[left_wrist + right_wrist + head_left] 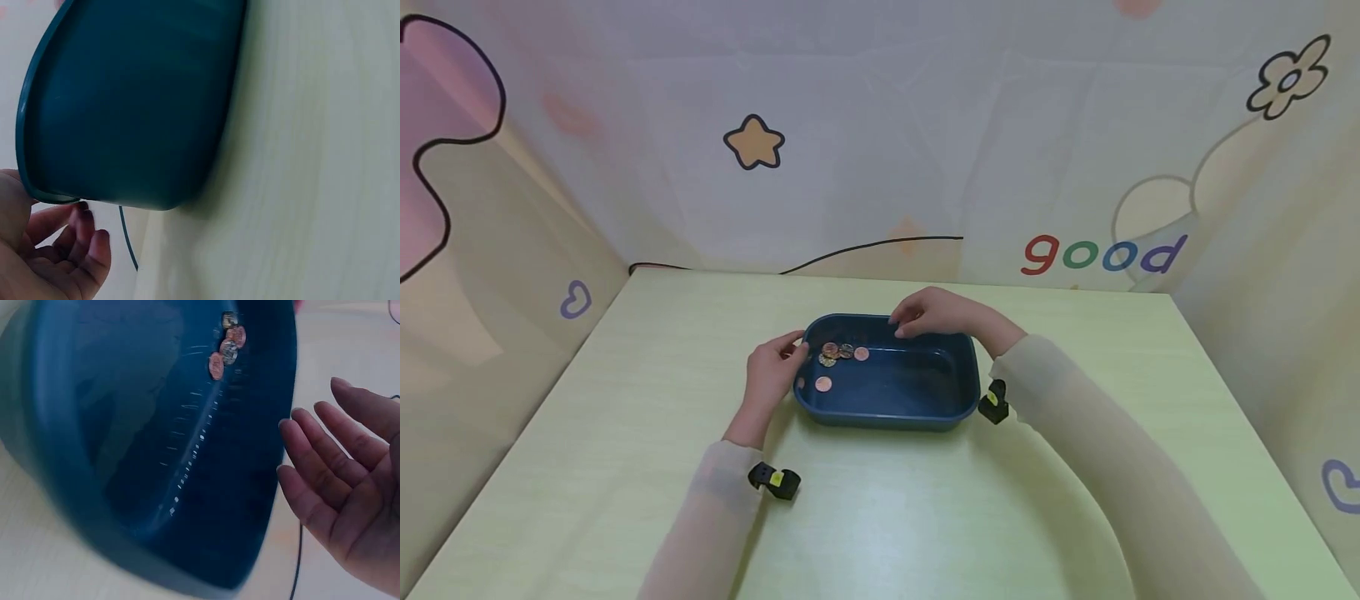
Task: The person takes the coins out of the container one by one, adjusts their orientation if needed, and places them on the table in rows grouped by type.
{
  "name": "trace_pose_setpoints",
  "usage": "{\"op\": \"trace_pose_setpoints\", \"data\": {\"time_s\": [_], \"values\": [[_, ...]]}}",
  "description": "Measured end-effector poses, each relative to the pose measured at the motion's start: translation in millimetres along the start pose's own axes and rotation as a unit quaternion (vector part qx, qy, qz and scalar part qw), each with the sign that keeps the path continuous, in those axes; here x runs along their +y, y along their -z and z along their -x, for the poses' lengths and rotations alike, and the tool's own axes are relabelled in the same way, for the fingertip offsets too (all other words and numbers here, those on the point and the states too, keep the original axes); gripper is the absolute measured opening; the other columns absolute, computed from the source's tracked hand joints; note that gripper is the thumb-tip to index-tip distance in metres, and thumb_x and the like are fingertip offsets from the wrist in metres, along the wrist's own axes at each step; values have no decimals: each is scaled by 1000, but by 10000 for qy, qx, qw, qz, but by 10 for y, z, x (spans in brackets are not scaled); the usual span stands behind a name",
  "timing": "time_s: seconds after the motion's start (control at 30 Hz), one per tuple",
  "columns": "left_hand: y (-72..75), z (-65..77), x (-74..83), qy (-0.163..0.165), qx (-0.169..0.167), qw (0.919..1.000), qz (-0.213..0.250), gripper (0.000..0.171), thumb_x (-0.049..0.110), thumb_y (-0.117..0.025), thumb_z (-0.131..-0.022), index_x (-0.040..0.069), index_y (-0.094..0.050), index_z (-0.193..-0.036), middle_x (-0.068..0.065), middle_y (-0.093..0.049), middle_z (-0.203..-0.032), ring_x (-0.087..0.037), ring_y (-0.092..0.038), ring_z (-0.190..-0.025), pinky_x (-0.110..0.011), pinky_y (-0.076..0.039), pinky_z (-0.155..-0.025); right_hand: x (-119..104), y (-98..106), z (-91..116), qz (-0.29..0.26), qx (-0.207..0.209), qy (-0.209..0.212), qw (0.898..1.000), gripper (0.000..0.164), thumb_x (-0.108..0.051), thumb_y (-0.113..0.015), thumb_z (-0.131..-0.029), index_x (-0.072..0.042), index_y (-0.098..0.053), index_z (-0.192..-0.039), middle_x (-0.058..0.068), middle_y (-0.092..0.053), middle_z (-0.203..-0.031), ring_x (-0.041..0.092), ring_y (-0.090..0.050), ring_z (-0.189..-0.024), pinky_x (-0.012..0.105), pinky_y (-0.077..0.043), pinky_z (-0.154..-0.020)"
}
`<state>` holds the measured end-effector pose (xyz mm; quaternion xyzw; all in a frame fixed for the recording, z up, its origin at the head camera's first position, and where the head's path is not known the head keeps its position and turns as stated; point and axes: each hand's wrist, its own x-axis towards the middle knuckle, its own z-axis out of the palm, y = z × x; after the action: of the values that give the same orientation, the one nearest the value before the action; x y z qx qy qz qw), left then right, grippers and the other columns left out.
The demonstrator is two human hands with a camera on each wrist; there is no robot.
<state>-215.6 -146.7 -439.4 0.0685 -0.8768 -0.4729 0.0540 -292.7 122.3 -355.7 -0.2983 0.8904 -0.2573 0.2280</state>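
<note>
A dark blue rectangular plastic tub (887, 417) with rounded corners stands on the table. Inside, toward its left end, lie several small coins (823, 384), copper and silver-gold in colour; some overlap near the far wall. My left hand (767, 375) holds the tub's left end by the rim, thumb at the edge; in the left wrist view the other fingers (97, 256) curl loosely below the rim. Over the far rim hovers my right hand (943, 311), its fingers apart and slightly bent. The right wrist view shows nothing in its palm (369, 519).
The pale wood-grain table (880, 517) reaches back to a printed cloth backdrop (865, 167) with a star and the word "good". Cloth also hangs at both sides. Each wrist carries a small black camera (994, 402).
</note>
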Motion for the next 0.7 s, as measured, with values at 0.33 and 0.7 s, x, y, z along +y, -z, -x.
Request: {"op": "trace_pose_setpoints", "data": {"time_s": [0.33, 0.7], "values": [[-55, -7, -46, -40, 232, 9989, 397, 38, 16, -63, -99, 1, -67, -133, 0, -53, -70, -8, -42, -55, -22, -35, -55, -64, -135, -307, -162, -485, -165, 9986, 40, -17, -61, -101, 2, -62, -136, 20, -72, -125, 29, -71, -110, 41, -56, -99], [-55, 32, -50, 153, 232, 9975, 645, 38, 17, -63, -100, 5, -65, -137, 3, -51, -63, -4, -42, -42, -20, -36, -47, -109, -246, -514, 65, -937, -375, 9949, 40, -13, -58, -102, 2, -60, -140, 21, -71, -128, 30, -72, -112, 40, -56, -98]]}}
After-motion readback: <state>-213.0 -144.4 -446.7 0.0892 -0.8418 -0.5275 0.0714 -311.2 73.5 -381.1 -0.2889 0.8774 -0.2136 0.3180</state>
